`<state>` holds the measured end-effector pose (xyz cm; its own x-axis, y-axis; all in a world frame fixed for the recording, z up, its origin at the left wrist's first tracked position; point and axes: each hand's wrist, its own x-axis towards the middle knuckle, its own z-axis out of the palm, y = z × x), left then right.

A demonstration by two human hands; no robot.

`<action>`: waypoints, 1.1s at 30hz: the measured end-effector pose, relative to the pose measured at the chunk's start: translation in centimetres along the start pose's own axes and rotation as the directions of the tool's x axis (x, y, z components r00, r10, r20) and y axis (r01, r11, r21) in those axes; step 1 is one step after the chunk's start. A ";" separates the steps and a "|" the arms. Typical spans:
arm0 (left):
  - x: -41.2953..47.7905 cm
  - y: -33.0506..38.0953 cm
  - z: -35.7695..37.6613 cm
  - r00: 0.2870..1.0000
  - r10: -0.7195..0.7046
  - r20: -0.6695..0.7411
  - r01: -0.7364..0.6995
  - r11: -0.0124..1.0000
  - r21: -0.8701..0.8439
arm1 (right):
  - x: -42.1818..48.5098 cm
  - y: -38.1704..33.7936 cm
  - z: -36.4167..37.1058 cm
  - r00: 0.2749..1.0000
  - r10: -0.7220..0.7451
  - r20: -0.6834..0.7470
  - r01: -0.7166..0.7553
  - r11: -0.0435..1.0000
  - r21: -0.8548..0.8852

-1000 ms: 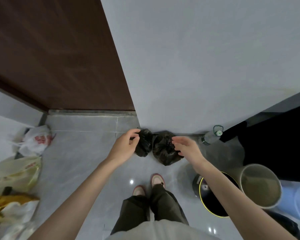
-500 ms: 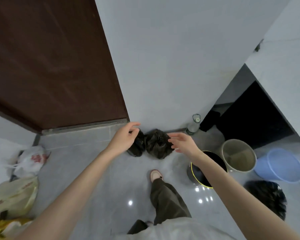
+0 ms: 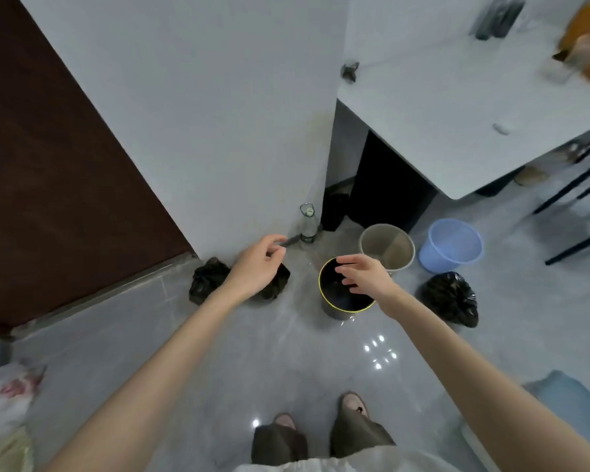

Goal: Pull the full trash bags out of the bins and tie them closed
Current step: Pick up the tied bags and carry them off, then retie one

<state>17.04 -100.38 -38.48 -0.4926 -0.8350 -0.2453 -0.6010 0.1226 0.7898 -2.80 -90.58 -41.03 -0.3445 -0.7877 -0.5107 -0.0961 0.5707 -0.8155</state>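
Bottle point(image 3: 308, 223) upright against wall point(image 3: 218, 97); brown door point(image 3: 48, 165) left; white table point(image 3: 457, 114) right.

Left hand point(image 3: 252, 269) over bags point(image 3: 205, 280) by wall point(image 3: 218, 114); right hand point(image 3: 365, 276) over black bin point(image 3: 336, 312); both empty.

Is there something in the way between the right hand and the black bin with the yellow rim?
Nothing visible. The right hand hangs open over the mouth of the black bin. The beige bin stands behind it and a black bag lies to its right, both aside.
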 end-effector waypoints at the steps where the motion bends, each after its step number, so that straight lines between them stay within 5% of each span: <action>1: 0.1 1.2 1.2 1.000 0.014 0.020 -0.014 1.000 0.002 | -0.4 1.0 -1.6 1.000 0.010 -0.023 -0.010 1.000 0.011; 9: 1.8 9.9 14.4 0.985 0.082 0.149 -0.081 0.997 -0.014 | -3.1 9.3 -16.1 0.983 0.067 -0.170 -0.053 0.995 0.085; 18: 5.1 18.6 30.6 0.972 -0.013 0.233 0.009 1.000 0.021 | -3.3 17.9 -32.1 0.974 0.111 -0.198 -0.107 0.994 0.031; 33: 20.0 22.2 47.0 0.916 -0.088 0.392 0.038 0.990 0.134 | 9.0 26.0 -46.6 0.894 0.368 -0.254 -0.349 0.929 0.119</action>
<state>-35.75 -89.11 -52.30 -0.6450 -0.5655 -0.5140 -0.6980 0.1620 0.6976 -51.94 -72.05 -54.10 -0.5804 -0.4354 -0.6882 0.1418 0.7781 -0.6119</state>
